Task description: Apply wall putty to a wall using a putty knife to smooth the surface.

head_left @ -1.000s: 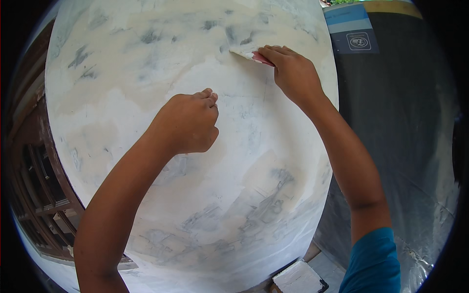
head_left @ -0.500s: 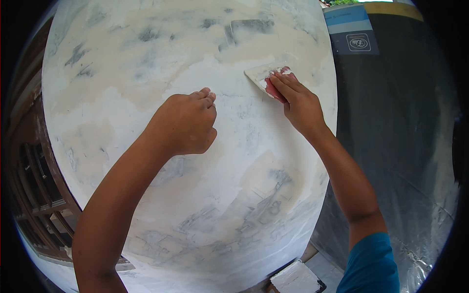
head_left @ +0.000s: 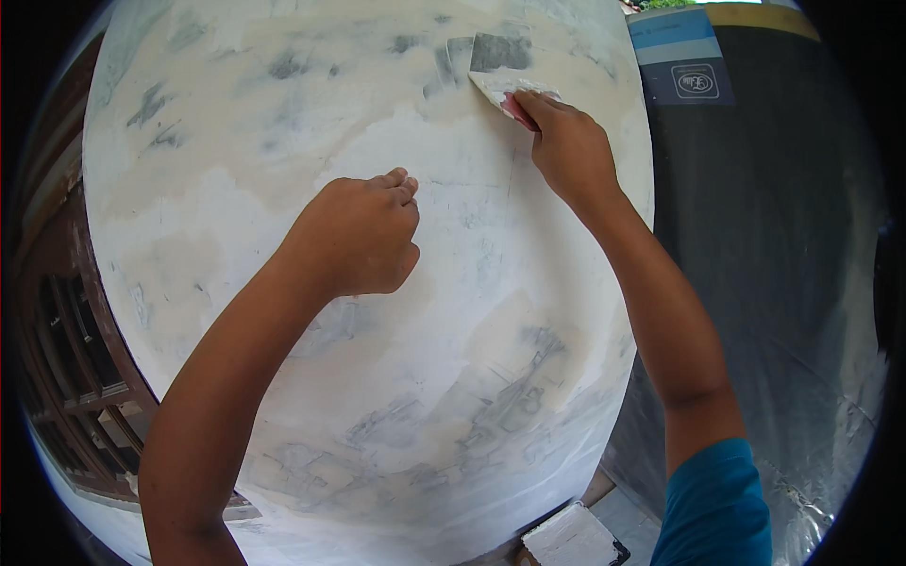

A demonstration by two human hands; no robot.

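Observation:
A white plastered wall panel (head_left: 283, 141) with grey patches fills most of the view. My right hand (head_left: 566, 146) grips a small putty scraper (head_left: 498, 92) with a red handle, its blade pressed flat on the wall near the top, just below a dark grey patch (head_left: 500, 52). My left hand (head_left: 363, 236) is curled into a loose fist with its knuckles resting on the wall at the middle; nothing shows inside it.
A dark wall covered in clear plastic sheeting (head_left: 774, 283) stands to the right, with a blue sign (head_left: 684, 66) at its top. A brown wooden frame (head_left: 57, 358) runs down the left. A white-smeared flat board (head_left: 571, 538) lies on the floor below.
My right hand has carried the scraper upward and a little left along the wall. My left hand has stayed in place on the plaster.

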